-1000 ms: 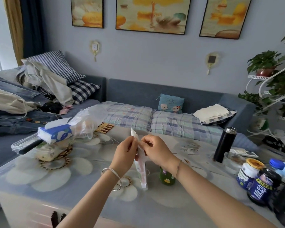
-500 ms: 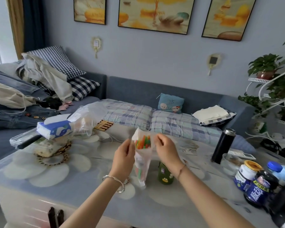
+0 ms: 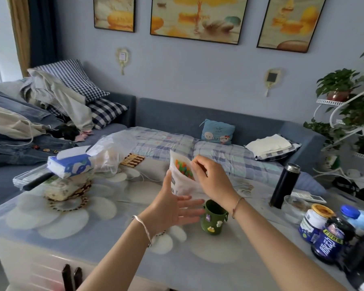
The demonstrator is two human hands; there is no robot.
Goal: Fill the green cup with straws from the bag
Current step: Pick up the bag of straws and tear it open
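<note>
A white bag (image 3: pixel 178 181) stands upright above the table, its mouth open and the coloured straw tips (image 3: pixel 184 168) showing inside. My left hand (image 3: pixel 172 208) cradles the bag from below, with the thumb along its left side and the fingers stretched out under it toward the cup. My right hand (image 3: pixel 211 178) has its fingertips pinched at the right rim of the bag's mouth, beside the straw tips. The green cup (image 3: pixel 213 220), decorated with small figures, stands on the table just below my right wrist. I see no straws in it.
A black flask (image 3: pixel 284 185), a glass bowl (image 3: pixel 294 206) and several jars and bottles (image 3: pixel 324 232) stand at the right. A tissue pack (image 3: pixel 69 164), a clear plastic bag (image 3: pixel 111 152) and stacked items (image 3: pixel 59 187) lie at the left. A sofa runs behind the table.
The bag, shut a second ago, has been pulled open and raised. My left hand slid from its rim down to its underside. The cup, earlier half hidden, now shows fully.
</note>
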